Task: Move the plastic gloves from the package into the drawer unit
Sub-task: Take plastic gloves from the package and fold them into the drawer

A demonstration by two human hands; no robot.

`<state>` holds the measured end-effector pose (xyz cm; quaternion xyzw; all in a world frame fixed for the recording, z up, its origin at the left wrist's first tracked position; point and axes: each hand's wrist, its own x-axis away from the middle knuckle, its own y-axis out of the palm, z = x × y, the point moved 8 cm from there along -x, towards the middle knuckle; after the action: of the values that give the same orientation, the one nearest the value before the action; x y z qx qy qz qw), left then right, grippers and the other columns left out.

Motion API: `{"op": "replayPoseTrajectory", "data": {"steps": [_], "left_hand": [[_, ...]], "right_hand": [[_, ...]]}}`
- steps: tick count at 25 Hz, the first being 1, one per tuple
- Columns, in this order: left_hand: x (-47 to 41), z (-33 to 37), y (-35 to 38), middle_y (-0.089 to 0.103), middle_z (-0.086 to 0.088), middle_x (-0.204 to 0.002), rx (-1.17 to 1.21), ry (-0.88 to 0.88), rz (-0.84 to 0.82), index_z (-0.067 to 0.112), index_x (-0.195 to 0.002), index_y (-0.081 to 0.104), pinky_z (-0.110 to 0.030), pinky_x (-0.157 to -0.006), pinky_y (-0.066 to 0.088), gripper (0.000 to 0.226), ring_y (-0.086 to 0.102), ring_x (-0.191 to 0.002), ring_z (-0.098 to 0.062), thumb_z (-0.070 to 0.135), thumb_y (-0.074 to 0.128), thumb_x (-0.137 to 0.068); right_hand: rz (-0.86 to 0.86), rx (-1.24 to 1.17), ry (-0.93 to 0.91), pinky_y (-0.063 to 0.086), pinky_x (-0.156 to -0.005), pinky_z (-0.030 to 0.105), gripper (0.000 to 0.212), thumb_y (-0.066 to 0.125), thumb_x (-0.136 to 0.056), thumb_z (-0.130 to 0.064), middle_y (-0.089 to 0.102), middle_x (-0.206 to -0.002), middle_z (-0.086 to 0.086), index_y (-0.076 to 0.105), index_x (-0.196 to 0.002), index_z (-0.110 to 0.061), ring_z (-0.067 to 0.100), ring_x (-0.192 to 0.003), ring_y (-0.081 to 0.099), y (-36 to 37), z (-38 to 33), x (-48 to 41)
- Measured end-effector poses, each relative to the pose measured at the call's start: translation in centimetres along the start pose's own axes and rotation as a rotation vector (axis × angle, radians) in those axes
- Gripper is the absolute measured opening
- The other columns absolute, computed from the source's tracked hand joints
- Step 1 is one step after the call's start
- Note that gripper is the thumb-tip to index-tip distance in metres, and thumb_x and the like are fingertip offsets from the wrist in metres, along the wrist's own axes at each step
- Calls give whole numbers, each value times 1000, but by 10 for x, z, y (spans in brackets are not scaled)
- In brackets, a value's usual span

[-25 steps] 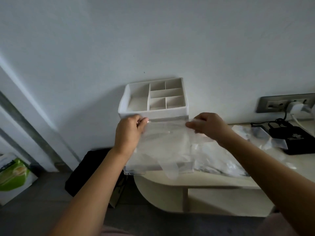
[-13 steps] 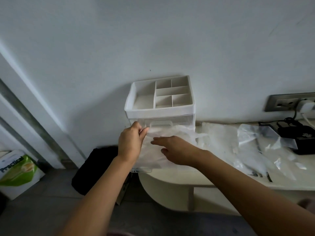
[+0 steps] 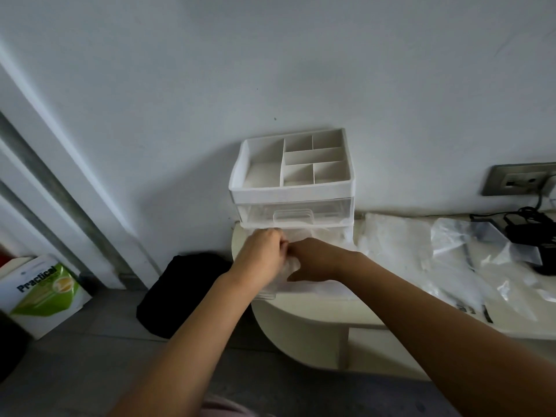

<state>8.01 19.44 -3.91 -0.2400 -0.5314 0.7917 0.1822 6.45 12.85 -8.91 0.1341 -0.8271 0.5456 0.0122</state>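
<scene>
Both hands meet over the pulled-out bottom drawer (image 3: pixel 266 293) of the drawer unit (image 3: pixel 291 188). Left hand (image 3: pixel 260 255) and right hand (image 3: pixel 316 260), fingers curled, pinch the plastic gloves (image 3: pixel 292 265) inside it. The drawer front overhangs the desk (image 3: pixel 301 308) edge. The package (image 3: pixel 451 254) lies clear to the right.

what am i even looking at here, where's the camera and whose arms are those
There is no machine here. This is one picture from a wide-angle camera worn on a person's head, looking forward and down, so the two bare arms are the wearer's own. The left hand and the right hand both grip a crumpled bunch of plastic gloves over the pulled-out lower drawer of a white drawer unit. The unit stands on a cream desk against the wall. To its right on the desk lie the clear plastic package and a black charger.
</scene>
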Motion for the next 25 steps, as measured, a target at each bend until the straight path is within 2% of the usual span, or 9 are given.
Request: {"op": "replayPoseTrajectory", "data": {"steps": [2, 5, 7, 10, 12, 16, 19, 22, 25], "left_hand": [[-1, -12, 27, 64, -12, -115, -14, -71, -200, 5, -117, 61, -27, -87, 46, 27, 60, -105, -25, 17, 50, -95], [0, -22, 45, 54, -14, -130, -27, -146, -356, 5, -133, 48, -26, -90, 40, 37, 53, -117, -27, 15, 43, -97], [-2, -21, 46, 51, -12, -134, -45, -161, -393, 6, -135, 44, -26, -92, 39, 40, 51, -119, -26, 21, 45, -98], [-1, -17, 46, 47, -10, -139, -28, -162, -423, 11, -138, 42, -28, -100, 37, 50, 47, -124, -24, 31, 54, -95], [0, -20, 47, 41, -10, -144, -19, -209, -445, 12, -141, 38, -29, -104, 35, 63, 41, -129, -24, 35, 63, -88], [-5, -29, 56, 46, -8, -138, -91, -245, -502, 18, -137, 42, -34, -99, 42, 77, 47, -119, -23, 45, 72, -72], [-6, -23, 56, 46, -6, -138, -115, -220, -521, 18, -139, 40, -37, -102, 39, 72, 45, -122, -26, 39, 69, -77], [-6, -21, 55, 45, -7, -140, -199, -213, -553, 15, -141, 38, -36, -104, 36, 67, 42, -126, -28, 34, 65, -83], [-7, -23, 53, 51, -7, -133, -186, -239, -539, 13, -135, 45, -32, -93, 42, 61, 51, -117, -25, 32, 69, -82]], "right_hand": [[20, -13, -10, 43, -96, 34, 48, 68, -82, -23, 62, -121, 6, 55, -128, -15, 24, -109, 55, -1, -1, 1], [-1, 27, -25, 24, -102, 26, 61, 65, -87, -30, 49, -140, 1, 41, -142, -22, 21, -128, 40, -4, 4, 7], [-29, 39, 15, 10, -107, 27, 63, 62, -89, -32, 37, -149, 0, 35, -145, -22, 20, -140, 24, -5, 12, 9], [-14, 16, 179, 20, -115, 40, 77, 72, -80, -34, 35, -146, 6, 34, -143, -13, 25, -140, 24, -6, 28, 7], [-10, -25, 301, 15, -117, 44, 88, 72, -78, -33, 22, -152, 10, 22, -147, -12, 29, -143, 14, -3, 34, 10], [156, -333, 464, 8, -117, 46, 89, 66, -79, -20, 2, -154, 12, 12, -149, -14, 35, -143, -6, -7, 43, 15], [170, -405, 458, 18, -116, 42, 76, 60, -81, -16, 13, -152, 13, 22, -146, -10, 34, -141, 8, -11, 42, 18], [93, -425, 297, 37, -100, 28, 56, 61, -86, -18, 40, -143, 7, 43, -138, -12, 24, -128, 40, -31, 27, 34], [70, -384, 130, 39, -87, 20, 35, 60, -90, -23, 59, -124, -5, 59, -125, -19, 13, -113, 55, -64, 17, 70]]}}
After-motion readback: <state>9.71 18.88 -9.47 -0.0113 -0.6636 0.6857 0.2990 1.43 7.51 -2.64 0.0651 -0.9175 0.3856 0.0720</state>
